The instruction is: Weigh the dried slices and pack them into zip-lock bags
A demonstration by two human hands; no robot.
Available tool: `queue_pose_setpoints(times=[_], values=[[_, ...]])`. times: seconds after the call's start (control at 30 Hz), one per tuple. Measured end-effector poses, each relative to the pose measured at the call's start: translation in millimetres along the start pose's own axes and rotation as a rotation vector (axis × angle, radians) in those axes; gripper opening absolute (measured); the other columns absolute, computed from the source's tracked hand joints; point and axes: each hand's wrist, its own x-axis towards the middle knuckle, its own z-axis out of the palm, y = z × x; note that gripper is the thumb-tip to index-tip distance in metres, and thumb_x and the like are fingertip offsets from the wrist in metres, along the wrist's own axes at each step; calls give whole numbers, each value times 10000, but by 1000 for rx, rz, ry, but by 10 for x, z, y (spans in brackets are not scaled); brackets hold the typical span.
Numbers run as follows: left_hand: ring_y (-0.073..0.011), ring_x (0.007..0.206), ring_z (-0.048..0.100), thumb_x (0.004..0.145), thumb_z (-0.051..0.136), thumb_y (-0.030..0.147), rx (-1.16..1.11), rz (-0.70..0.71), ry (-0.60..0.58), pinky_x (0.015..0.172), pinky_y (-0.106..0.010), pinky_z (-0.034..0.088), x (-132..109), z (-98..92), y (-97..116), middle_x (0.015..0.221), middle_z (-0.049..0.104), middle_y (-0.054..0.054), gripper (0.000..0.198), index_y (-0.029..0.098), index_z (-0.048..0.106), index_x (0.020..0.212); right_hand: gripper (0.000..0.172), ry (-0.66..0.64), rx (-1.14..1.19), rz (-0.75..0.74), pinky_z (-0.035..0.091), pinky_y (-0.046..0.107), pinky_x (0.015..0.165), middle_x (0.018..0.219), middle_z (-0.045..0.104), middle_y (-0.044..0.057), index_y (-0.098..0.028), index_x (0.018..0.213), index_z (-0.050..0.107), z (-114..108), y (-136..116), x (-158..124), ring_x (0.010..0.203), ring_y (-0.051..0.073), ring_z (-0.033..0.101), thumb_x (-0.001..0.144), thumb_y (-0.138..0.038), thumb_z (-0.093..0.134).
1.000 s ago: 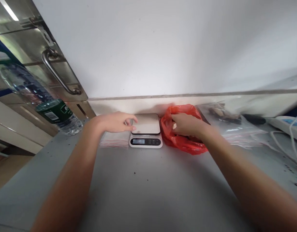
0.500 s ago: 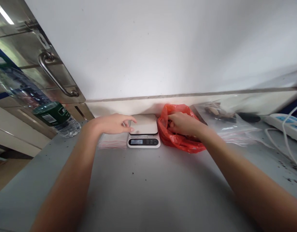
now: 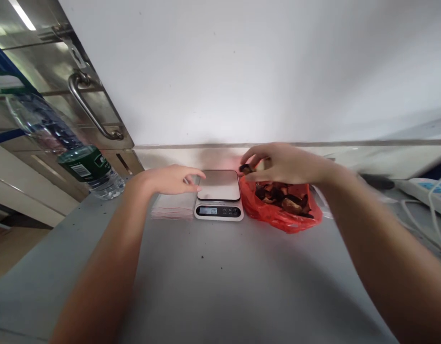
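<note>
A white digital kitchen scale (image 3: pixel 219 186) stands on the grey table by the wall, its display lit and its plate bare. My left hand (image 3: pixel 177 179) hovers at the plate's left edge, thumb and fingers apart, holding nothing. To the right of the scale slumps an open red plastic bag (image 3: pixel 267 212) filled with dark brown dried pieces (image 3: pixel 290 203), perhaps dried mushroom or peel. Above the bag's left rim, my right hand (image 3: pixel 278 165) pinches a dark dried piece (image 3: pixel 246 168) with a pale part. The exact kind of the piece is unclear.
A stack of clear zip bags (image 3: pixel 173 206) lies left of the scale. Farther left stands a big water bottle (image 3: pixel 87 162) with a green label, near a metal door (image 3: pixel 94 110). At the right are a white power strip (image 3: pixel 434 193) and its cable.
My right hand has come up out of the red bag with a dried piece in its fingers, uncovering the contents. My left hand stays at the scale's edge.
</note>
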Motion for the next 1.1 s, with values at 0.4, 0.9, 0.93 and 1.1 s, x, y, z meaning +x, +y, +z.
queue_pose_setpoints(times=[0.4, 0.9, 0.93, 1.1], values=[[-309, 1348, 585, 954, 424, 566, -21, -10, 57, 1076, -370, 461, -53, -28, -212, 1600, 540, -67, 682, 319, 436, 1590, 280, -19, -162, -85, 492, 397, 948, 1236, 695, 188, -141, 1181, 706, 863, -267, 593, 1123, 300, 651, 1037, -329, 557], [-282, 1290, 629, 960, 426, 578, 6, 4, 20, 1046, -337, 483, -22, -17, -175, 1542, 597, -85, 693, 316, 413, 1602, 334, 147, -73, 6, 418, 295, 698, 830, 688, 52, -209, 850, 647, 315, -173, 97, 766, 201, 596, 1063, -324, 418], [-283, 1294, 628, 960, 426, 578, 6, -1, 19, 1050, -338, 481, -19, -18, -171, 1552, 588, -84, 693, 315, 417, 1601, 356, 118, -121, 46, 388, 297, 648, 743, 636, 30, -219, 748, 597, 224, -133, 45, 693, 186, 548, 1050, -321, 437], [-314, 1343, 599, 935, 464, 577, -11, -18, 36, 1089, -356, 457, 7, -10, -173, 1578, 566, -69, 710, 318, 439, 1595, 428, -187, -288, 319, 366, 330, 563, 587, 588, 30, -226, 508, 502, 52, 150, -106, 556, 183, 528, 900, -269, 670]])
